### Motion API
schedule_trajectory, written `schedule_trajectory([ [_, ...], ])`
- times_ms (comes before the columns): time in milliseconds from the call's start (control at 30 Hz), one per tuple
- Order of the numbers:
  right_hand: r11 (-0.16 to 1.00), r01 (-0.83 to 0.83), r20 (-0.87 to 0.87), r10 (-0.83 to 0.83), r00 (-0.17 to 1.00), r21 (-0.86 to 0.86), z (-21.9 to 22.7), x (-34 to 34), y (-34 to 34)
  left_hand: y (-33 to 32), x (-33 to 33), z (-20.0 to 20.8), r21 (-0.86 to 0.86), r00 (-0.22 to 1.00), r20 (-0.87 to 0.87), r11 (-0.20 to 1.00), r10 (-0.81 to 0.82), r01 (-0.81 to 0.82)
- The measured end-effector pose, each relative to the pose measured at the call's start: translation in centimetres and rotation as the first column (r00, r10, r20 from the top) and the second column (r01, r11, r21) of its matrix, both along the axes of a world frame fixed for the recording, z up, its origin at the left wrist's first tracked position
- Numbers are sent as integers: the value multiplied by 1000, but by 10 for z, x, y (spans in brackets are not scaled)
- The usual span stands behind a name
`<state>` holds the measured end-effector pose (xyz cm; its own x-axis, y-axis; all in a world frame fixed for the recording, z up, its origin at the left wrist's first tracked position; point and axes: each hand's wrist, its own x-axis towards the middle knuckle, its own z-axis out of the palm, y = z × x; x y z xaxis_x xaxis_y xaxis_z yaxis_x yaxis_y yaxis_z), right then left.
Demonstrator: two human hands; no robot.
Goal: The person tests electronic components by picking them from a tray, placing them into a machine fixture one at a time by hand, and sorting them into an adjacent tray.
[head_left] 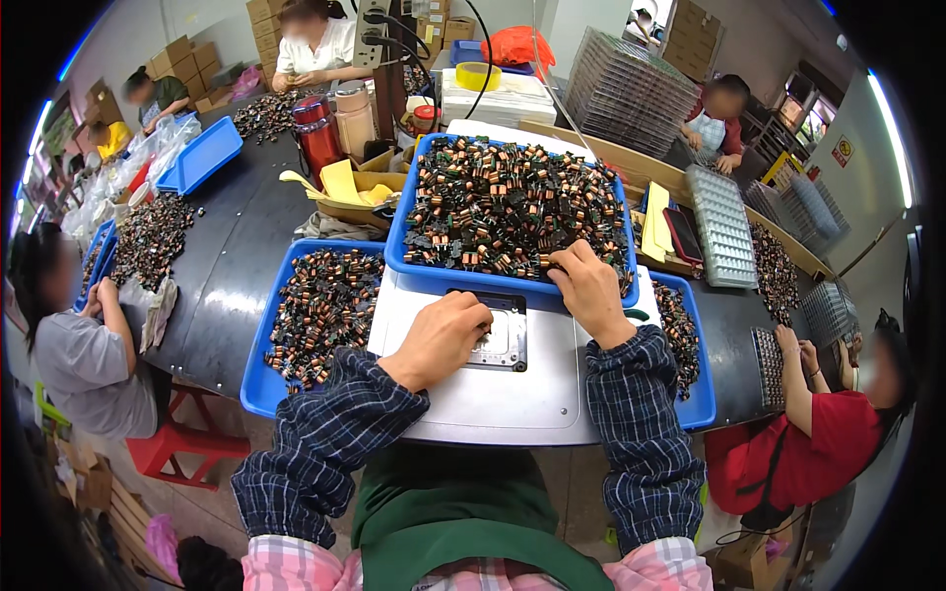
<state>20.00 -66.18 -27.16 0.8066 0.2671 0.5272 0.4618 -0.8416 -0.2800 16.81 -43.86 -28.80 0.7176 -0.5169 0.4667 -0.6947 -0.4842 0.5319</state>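
Observation:
A blue tray (394, 253) heaped with small copper-wound coil parts (522, 202) stands in front of me on a white metal work surface (463, 402). My right hand (591, 291) reaches over its near rim, thumb and fingers pinched on a coil part at the edge of the heap. My left hand (443, 335) is closed, palm down, beside a metal fixture plate (506, 340) set in the work surface. Its curled fingertips rest over the plate's left part, and whatever they hold is hidden.
More coil parts fill a left blue tray (258, 379) and a right blue tray (702, 394). Beyond stand a cardboard box (370, 209), a red flask (317, 148) and stacked clear trays (631, 94). Several people work around the dark table (232, 286). A red stool (187, 448) stands at left.

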Motion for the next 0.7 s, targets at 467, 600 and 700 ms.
schedule_trajectory([
  [467, 996, -44, -62, 39, 997, -77, 10, -1, -11, -5, 4, 4, 151, 998, -14, 987, -54, 55],
  [600, 997, -65, -39, 64, 997, -36, 4, 1, -13, 4, 0, 5, -56, 1000, -17, 998, -10, 9],
  [700, 998, -56, 37, 57, 998, -18, 2, 0, -8, 27, -3, 9, -229, 989, -39, 962, 145, -150],
])
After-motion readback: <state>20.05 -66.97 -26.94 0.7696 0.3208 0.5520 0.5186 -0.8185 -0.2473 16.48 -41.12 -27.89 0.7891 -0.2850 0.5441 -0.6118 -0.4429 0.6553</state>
